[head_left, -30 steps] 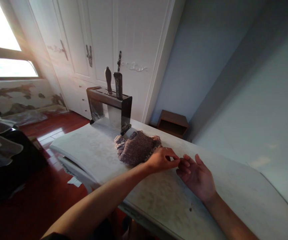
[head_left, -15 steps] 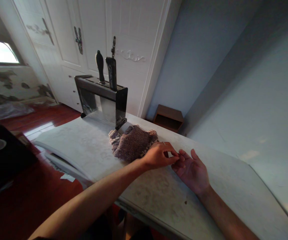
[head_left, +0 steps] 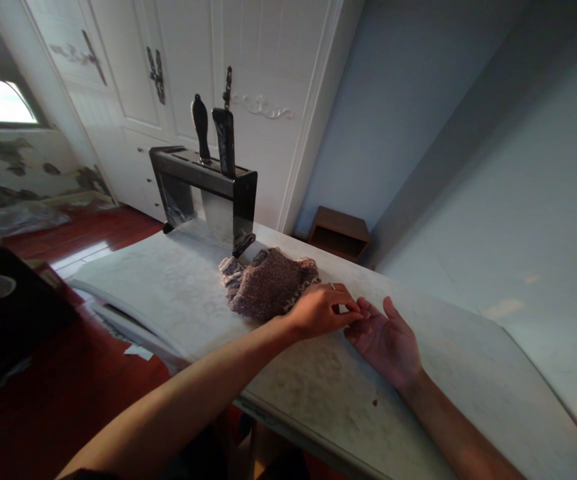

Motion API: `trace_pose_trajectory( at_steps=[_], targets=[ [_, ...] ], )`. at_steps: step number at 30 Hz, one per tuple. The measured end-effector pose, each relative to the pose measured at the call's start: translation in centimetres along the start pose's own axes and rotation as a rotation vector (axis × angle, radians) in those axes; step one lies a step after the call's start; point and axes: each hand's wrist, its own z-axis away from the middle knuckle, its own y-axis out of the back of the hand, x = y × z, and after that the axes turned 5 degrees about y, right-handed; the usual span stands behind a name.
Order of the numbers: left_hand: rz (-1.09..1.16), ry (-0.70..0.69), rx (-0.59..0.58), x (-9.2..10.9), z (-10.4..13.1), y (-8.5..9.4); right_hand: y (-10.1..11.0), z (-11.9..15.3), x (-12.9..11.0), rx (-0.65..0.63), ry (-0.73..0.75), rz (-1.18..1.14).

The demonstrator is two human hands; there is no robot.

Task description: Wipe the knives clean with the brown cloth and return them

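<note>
My left hand [head_left: 324, 310] reaches across the table, its thumb and index finger pinched together at the fingertips of my right hand [head_left: 388, 343]. Whatever sits in that pinch is too small or hidden to make out. My right hand lies palm up, thumb apart and fingers loosely bent, with nothing on the palm. Just behind my left wrist is a crumpled brownish knitted glove-like bundle [head_left: 271, 283] with a paler cuff end. A ring [head_left: 332, 286] shows on a finger of my left hand.
Beyond the knitted bundle stands a black knife holder [head_left: 203, 173] with a cleaver [head_left: 225, 143] and another black-handled tool [head_left: 199, 130] in it. The pale table [head_left: 298, 380] has a small brown speck near my right wrist. A brown box-like cabinet [head_left: 341, 233] stands behind the table.
The view has shifted very slightly. Both hands keep almost the same pose, the left fingertips still against the right ones.
</note>
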Motion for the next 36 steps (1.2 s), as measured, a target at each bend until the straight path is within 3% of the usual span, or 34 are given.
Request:
trace_pose_trajectory(
  at_steps=[13,36],
  targets=[
    [-0.019,0.008,0.023,0.5,0.3,0.4,0.1,0.0,0.1,-0.005,-0.014,-0.023],
    [-0.044,-0.111,-0.004,-0.9,0.1,0.2,-0.1,0.0,0.2,0.023,-0.010,0.001]
  ],
)
